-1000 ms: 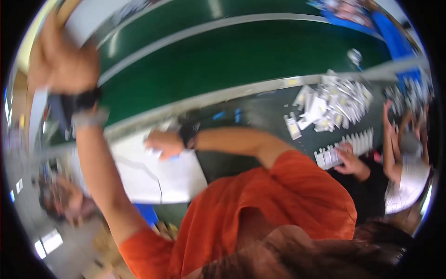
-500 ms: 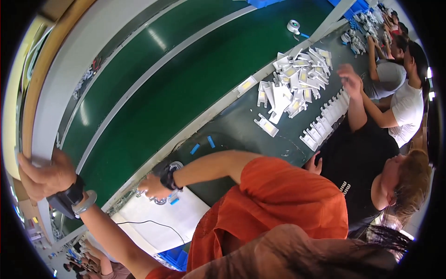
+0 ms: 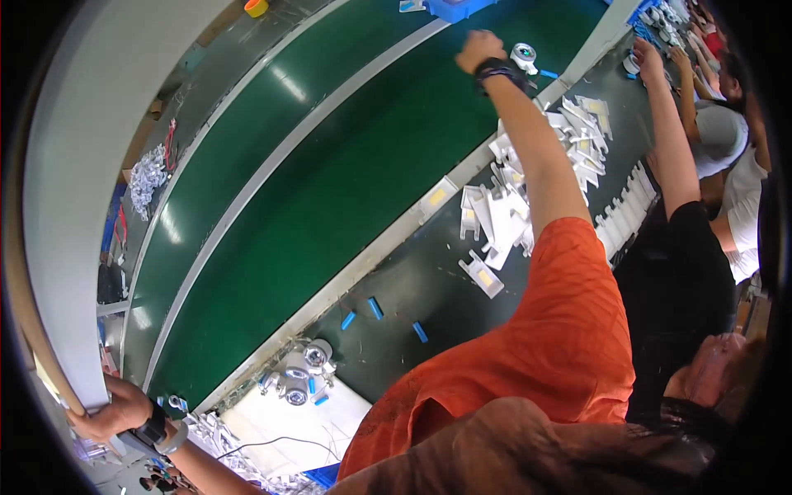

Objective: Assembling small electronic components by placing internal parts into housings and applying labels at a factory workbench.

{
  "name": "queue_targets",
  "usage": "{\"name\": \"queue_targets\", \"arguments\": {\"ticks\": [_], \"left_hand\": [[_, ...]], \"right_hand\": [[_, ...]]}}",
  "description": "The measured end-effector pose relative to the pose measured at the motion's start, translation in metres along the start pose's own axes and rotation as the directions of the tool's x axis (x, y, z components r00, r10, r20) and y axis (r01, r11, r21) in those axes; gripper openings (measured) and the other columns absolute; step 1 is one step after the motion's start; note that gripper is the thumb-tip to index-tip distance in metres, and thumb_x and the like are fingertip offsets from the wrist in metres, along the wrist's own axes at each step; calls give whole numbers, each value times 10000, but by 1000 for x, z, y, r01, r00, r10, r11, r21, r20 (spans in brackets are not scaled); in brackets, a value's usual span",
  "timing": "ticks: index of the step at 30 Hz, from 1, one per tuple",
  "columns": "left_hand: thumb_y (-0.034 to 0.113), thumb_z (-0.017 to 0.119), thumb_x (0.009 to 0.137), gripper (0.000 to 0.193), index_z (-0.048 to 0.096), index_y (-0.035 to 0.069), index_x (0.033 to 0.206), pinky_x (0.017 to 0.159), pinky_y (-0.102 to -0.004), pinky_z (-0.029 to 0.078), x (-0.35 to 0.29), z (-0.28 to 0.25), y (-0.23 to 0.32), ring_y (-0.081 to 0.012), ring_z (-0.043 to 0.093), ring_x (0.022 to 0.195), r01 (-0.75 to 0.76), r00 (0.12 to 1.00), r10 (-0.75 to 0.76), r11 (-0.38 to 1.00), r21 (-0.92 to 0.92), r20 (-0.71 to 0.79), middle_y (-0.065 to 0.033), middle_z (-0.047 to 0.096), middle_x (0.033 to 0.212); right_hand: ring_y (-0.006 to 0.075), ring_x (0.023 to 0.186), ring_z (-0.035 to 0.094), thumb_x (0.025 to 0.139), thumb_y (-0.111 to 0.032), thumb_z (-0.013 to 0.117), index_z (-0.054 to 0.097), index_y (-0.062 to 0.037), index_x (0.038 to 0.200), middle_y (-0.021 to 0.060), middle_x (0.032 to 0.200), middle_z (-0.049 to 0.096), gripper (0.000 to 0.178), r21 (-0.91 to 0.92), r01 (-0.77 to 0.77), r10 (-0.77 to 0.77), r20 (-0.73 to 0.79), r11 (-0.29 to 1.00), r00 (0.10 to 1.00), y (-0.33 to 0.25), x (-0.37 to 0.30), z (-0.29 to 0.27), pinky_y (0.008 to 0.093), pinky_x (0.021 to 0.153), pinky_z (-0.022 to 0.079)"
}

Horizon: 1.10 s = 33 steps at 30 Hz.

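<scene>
Above a green conveyor, the right hand, its grip unclear, now nears a round white device, leaving round units untouched by a white sheet; the left hand clasps a pale post.

The right arm hides some white parts; the top edge crops a bin.

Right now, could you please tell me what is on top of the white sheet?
A thin black cable crosses the white sheet, and round white devices with blue pieces crowd its far edge. Whatever lies directly beneath those devices is covered.
</scene>
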<state>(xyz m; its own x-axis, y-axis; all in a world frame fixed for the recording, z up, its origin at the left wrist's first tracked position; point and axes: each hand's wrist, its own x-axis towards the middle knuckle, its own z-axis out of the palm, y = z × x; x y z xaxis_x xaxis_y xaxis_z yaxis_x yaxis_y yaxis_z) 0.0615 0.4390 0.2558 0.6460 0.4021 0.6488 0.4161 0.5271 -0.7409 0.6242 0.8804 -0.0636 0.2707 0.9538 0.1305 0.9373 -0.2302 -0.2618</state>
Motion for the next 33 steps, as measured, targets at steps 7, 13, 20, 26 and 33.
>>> {"name": "queue_targets", "arguments": {"ticks": [7,13,20,26,33], "left_hand": [[181,755,759,596,449,-59,1210,713,-407,514,-4,9,-3,-329,624,828,128,991,-133,984,-127,-32,-189,594,1051],[96,748,745,579,458,-75,1216,778,-404,513,-21,12,-8,-324,615,890,227,970,-241,942,-249,-29,-210,585,1103],[208,715,790,603,439,-12,1279,784,-409,483,11,-9,21,-313,589,957,327,934,-356,841,-430,15,-192,573,1135],[121,710,550,784,502,48,1303,907,-472,399,17,-19,31,-367,531,1052,428,899,-366,851,-305,240,-183,566,1155],[133,719,527,780,559,300,1273,920,-398,356,22,-13,32,-206,545,1048,432,900,-421,832,-348,113,9,581,1131]], "right_hand": [[385,1407,155,796,-457,693,274,-297,1466,122,1542,174,806,-93,-233,238,45,968,970,132,68,81,615,1070,286],[439,1173,512,747,-288,726,400,-246,1339,174,1413,320,678,65,-109,105,64,992,992,156,86,91,463,970,469],[361,983,629,638,-335,830,451,-123,1216,161,1126,615,722,374,35,-94,140,927,986,106,33,80,422,844,531],[204,858,659,714,-425,787,506,-83,1245,81,1046,648,690,788,-362,-242,527,499,815,-6,-55,-38,336,681,569],[171,728,674,829,-379,705,504,-18,1192,94,960,660,550,864,-146,-691,476,481,544,-105,-206,-194,248,515,528]]}}
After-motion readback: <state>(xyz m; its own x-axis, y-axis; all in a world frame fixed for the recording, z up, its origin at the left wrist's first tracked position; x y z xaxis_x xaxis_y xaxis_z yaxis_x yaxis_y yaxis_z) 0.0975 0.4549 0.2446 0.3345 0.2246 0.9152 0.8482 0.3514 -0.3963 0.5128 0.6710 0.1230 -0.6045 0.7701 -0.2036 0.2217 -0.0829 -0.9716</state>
